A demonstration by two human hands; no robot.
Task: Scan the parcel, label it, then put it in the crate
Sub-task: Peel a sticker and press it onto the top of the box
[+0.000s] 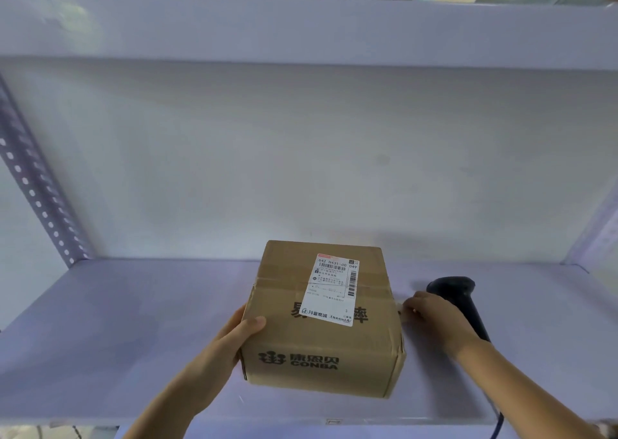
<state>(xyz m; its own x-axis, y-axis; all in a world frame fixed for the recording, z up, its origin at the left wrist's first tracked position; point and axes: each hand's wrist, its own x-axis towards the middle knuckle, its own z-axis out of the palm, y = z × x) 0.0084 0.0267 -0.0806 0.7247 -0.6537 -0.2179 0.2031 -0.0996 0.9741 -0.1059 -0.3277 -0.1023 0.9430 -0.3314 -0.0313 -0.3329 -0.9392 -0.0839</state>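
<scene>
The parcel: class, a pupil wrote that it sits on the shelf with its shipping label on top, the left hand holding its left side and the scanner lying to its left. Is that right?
Not quite. The scanner lies to the right of the parcel, by the right hand, as the head view shows. The rest stands: shipping label on top, left hand holding its left side, on the shelf.

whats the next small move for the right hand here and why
Probably close the right hand around the scanner and lift it toward the shipping label. The hand lies over the scanner's handle, the left hand steadies the box, and the label's barcode faces up.
</scene>
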